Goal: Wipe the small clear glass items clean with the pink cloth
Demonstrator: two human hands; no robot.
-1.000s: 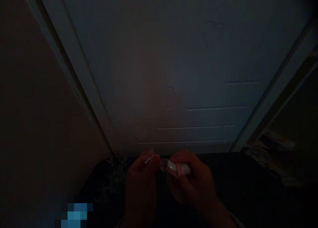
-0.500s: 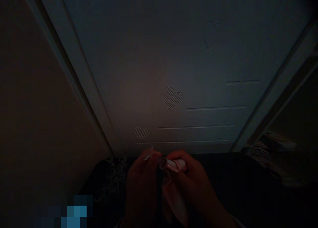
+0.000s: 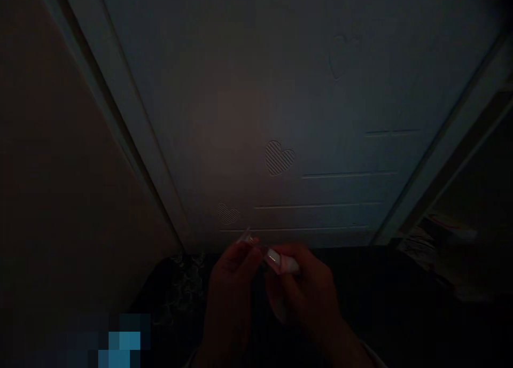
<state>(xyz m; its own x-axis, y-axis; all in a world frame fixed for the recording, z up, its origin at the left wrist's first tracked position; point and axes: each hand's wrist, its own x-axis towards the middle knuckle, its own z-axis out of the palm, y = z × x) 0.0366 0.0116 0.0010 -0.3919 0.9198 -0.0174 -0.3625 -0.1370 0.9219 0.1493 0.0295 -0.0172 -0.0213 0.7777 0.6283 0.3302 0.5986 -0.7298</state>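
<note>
Grey-blue and smooth in the dim light, a broad panel with raised hearts and lines (image 3: 248, 101) fills most of the head view, leaning away above the hands. Brownish and plain, a wall-like surface (image 3: 72, 170) takes up the left side, and a dark lower surface with pale curling patterns (image 3: 186, 282) spreads beneath.

A long pale frame strip (image 3: 132, 106) borders the panel on the left; another slanting edge closes it on the right. The panel's bottom edge runs just beyond the fingertips, so the room ahead of them is short, while a dark stretch extends from the right hand (image 3: 306, 282) toward some glossy, blurred printed items (image 3: 449, 229) at the far right.

Fine diagonal ribs fill a tilted embossed heart (image 3: 279, 158). The right hand pinches a small white-and-pink glossy tube-like object (image 3: 274, 258) between thumb and fingers, its end pointing toward the left hand (image 3: 230, 288). That hand's fingertips are drawn together around a thin, translucent, film-like piece (image 3: 245, 235), which sticks up above them; whether they also touch the tube-like object cannot be told in this gloom.
</note>
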